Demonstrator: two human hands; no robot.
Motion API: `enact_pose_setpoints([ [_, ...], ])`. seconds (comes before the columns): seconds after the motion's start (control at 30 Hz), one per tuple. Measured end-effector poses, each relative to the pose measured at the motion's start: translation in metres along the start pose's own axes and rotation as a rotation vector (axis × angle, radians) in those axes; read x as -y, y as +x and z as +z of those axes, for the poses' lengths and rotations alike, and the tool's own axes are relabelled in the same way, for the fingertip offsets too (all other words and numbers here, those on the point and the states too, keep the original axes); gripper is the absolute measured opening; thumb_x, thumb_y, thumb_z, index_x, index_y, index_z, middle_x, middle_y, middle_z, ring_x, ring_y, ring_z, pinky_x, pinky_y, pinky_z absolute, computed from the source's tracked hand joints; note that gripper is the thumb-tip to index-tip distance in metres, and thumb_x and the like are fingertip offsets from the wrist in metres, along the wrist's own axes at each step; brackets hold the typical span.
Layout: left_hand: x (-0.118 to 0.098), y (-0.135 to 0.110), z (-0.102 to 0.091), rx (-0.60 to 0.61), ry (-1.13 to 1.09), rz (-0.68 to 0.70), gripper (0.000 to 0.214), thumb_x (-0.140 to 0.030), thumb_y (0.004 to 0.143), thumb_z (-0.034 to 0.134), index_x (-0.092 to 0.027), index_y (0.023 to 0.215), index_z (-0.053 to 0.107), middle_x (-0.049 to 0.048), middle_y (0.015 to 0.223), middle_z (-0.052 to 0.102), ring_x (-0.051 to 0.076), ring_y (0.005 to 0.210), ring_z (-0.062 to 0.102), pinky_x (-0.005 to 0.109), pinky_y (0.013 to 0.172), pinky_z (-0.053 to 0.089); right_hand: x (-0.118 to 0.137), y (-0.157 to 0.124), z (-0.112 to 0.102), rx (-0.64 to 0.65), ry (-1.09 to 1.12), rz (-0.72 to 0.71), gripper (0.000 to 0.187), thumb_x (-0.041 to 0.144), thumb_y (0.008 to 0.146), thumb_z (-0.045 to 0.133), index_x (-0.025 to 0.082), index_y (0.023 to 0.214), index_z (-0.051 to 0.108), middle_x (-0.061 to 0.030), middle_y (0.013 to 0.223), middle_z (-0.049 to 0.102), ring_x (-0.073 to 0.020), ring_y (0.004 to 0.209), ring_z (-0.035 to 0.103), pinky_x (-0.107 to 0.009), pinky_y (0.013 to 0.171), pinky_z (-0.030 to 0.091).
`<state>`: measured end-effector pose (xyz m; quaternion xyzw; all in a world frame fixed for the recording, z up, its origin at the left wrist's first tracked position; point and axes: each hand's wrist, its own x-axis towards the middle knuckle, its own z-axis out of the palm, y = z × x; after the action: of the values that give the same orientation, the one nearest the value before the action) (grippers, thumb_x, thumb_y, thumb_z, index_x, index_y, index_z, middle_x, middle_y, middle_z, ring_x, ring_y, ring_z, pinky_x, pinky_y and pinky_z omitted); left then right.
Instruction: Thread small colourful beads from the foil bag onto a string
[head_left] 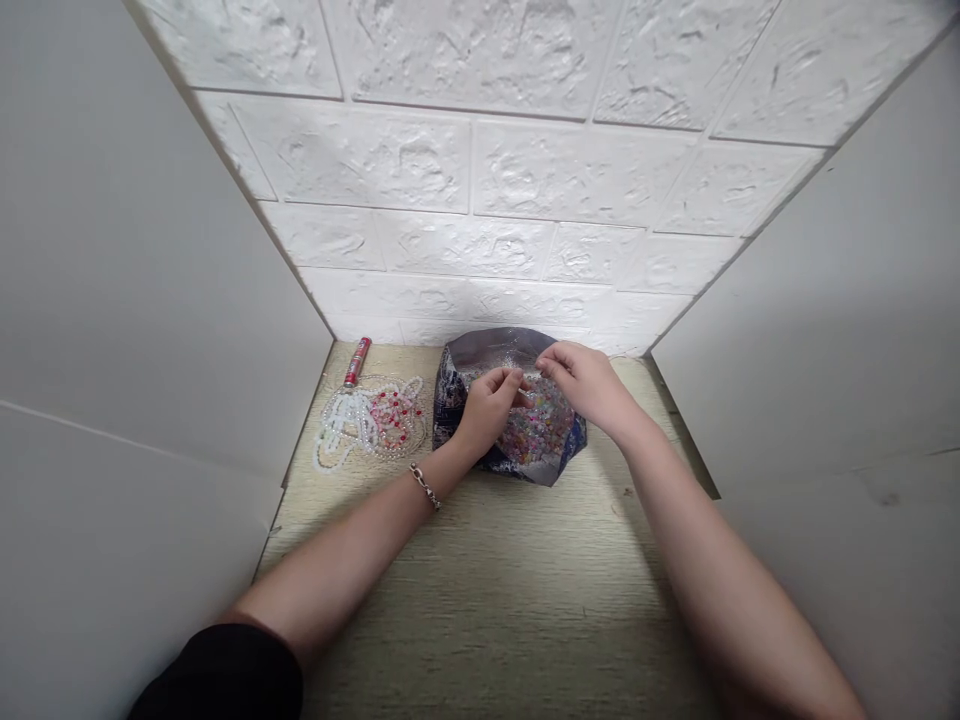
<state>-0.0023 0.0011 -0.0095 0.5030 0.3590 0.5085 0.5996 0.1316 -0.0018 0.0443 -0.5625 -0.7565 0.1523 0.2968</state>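
Observation:
An opened bag with a dark patterned outside and grey lining (480, 345) stands near the back wall. Many small multicoloured beads (536, 430) fill it. Over the bag's left part is my left hand (491, 400), thumb and forefinger pinched together; what lies between them is too small to make out. My right hand (581, 380) is above the bag's right side, its fingertips also pinched, close to the left fingertips but apart from them. Anything in that pinch is too fine to name.
Left of the bag lies a heap of bead strings (367, 420), white, clear and red-pink. Behind it rests a small red tube (357, 362). Grey panels (135, 300) rise on both sides of the wooden tabletop (495, 600), with a white brick-pattern wall (480, 170) behind.

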Motion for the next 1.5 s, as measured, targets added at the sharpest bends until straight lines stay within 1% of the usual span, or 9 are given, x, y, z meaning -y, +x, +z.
enact_pose_setpoints([
  [0.23, 0.000, 0.001, -0.002, 0.053, 0.175, 0.021, 0.027, -0.039, 0.069, 0.050, -0.013, 0.070, 0.057, -0.0059, 0.047, 0.037, 0.004, 0.043, 0.031, 0.019, 0.044, 0.027, 0.000, 0.000, -0.004, -0.001, 0.042, 0.061, 0.019, 0.027, 0.076, 0.039, 0.018, 0.075, 0.055, 0.0001, 0.071, 0.058, -0.0105, 0.067, 0.051, -0.021, 0.061, 0.035],
  [0.5, 0.003, 0.004, -0.002, -0.014, 0.203, 0.021, 0.026, -0.039, 0.068, 0.049, -0.014, 0.063, 0.056, -0.0050, 0.044, 0.039, 0.007, 0.047, 0.036, 0.020, 0.048, 0.029, -0.024, 0.000, 0.001, 0.308, -0.505, 0.121, 0.020, 0.017, 0.069, 0.046, 0.013, 0.085, 0.058, -0.0101, 0.090, 0.056, -0.0166, 0.082, 0.051, -0.025, 0.072, 0.036],
  [0.67, 0.006, 0.006, -0.002, -0.027, 0.148, -0.011, 0.026, -0.039, 0.068, 0.050, -0.014, 0.064, 0.054, -0.0066, 0.041, 0.034, 0.005, 0.041, 0.030, 0.019, 0.042, 0.025, -0.025, -0.002, 0.016, 0.386, -0.610, 0.252, 0.028, 0.023, 0.076, 0.039, 0.007, 0.091, 0.055, -0.0173, 0.093, 0.055, -0.0207, 0.087, 0.052, -0.029, 0.075, 0.037],
  [0.83, 0.005, 0.005, -0.002, 0.004, 0.055, -0.066, 0.023, -0.037, 0.069, 0.049, -0.015, 0.065, 0.050, -0.0089, 0.038, 0.027, 0.003, 0.034, 0.024, 0.019, 0.037, 0.021, -0.017, -0.004, 0.019, 0.401, -0.527, 0.370, 0.036, 0.030, 0.078, 0.034, 0.005, 0.096, 0.052, -0.0207, 0.089, 0.057, -0.0241, 0.083, 0.055, -0.032, 0.068, 0.040],
  [0.97, 0.003, 0.005, -0.003, -0.023, 0.046, -0.076, 0.021, -0.036, 0.069, 0.049, -0.016, 0.065, 0.050, -0.0087, 0.038, 0.028, 0.004, 0.034, 0.025, 0.019, 0.037, 0.022, -0.013, -0.005, 0.017, 0.469, -0.376, 0.333, 0.032, 0.034, 0.077, 0.035, 0.010, 0.079, 0.057, -0.0171, 0.081, 0.059, -0.0224, 0.076, 0.057, -0.032, 0.065, 0.041],
  [1.17, 0.001, 0.004, -0.003, -0.130, 0.081, 0.011, 0.020, -0.035, 0.070, 0.049, -0.015, 0.065, 0.052, -0.0067, 0.041, 0.034, 0.005, 0.039, 0.030, 0.019, 0.041, 0.027, -0.004, -0.005, 0.020, 0.667, 0.218, 0.435, 0.032, 0.040, 0.078, 0.030, 0.017, 0.086, 0.050, -0.0080, 0.068, 0.060, -0.0150, 0.052, 0.056, -0.028, 0.049, 0.044],
  [1.27, 0.001, 0.003, -0.003, -0.150, 0.061, 0.019, 0.020, -0.035, 0.071, 0.048, -0.015, 0.065, 0.050, -0.0070, 0.042, 0.032, 0.004, 0.038, 0.029, 0.019, 0.040, 0.025, -0.002, -0.003, 0.019, 0.599, 0.302, 0.369, 0.029, 0.038, 0.078, 0.031, 0.018, 0.086, 0.051, -0.0077, 0.084, 0.060, -0.0143, 0.062, 0.057, -0.026, 0.052, 0.045],
  [1.4, 0.001, 0.003, -0.003, -0.122, 0.023, 0.000, 0.020, -0.035, 0.073, 0.046, -0.016, 0.066, 0.047, -0.0081, 0.042, 0.027, 0.003, 0.035, 0.024, 0.018, 0.036, 0.020, -0.005, 0.000, 0.013, 0.370, 0.091, 0.263, 0.025, 0.032, 0.075, 0.037, 0.018, 0.086, 0.055, -0.0069, 0.092, 0.059, -0.0166, 0.081, 0.055, -0.029, 0.067, 0.044],
  [1.5, 0.002, 0.003, -0.004, -0.106, 0.001, -0.016, 0.020, -0.035, 0.073, 0.045, -0.016, 0.067, 0.045, -0.0084, 0.042, 0.026, 0.003, 0.034, 0.021, 0.018, 0.035, 0.017, -0.005, -0.001, 0.008, 0.418, 0.145, 0.299, 0.026, 0.033, 0.075, 0.037, 0.016, 0.076, 0.056, -0.0076, 0.080, 0.061, -0.0155, 0.070, 0.056, -0.028, 0.061, 0.045],
])
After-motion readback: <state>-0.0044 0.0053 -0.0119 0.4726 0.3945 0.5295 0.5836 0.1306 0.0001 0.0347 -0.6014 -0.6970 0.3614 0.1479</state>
